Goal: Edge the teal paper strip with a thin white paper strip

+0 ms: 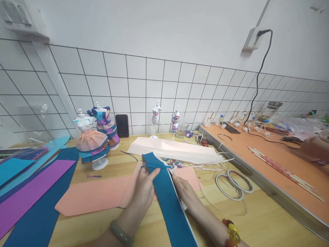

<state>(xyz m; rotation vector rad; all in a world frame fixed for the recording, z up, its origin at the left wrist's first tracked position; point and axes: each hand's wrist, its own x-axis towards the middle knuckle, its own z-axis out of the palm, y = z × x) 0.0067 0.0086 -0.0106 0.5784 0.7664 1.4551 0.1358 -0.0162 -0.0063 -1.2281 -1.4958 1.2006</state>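
A long teal paper strip [168, 202] with a white underside runs from the bottom edge up the middle of the wooden table [257, 223]. My left hand [145, 187] pinches the strip's upper left edge near a fold, fingers closed on it. My right hand [183, 192] lies along the strip's right edge, partly tucked under it, fingers pressed against the paper. A green bangle is on my left wrist, amber beads on my right. Pink paper sheets [95, 195] lie under both hands.
Two paper-dressed mannequins [94, 137] stand at the back left, two small ones [155, 118] by the tiled wall, next to a phone [122, 125]. Purple and blue sheets [31, 195] cover the left. White rings [233, 185] and an orange board [272, 164] lie right, where another person's hand [315, 147] shows.
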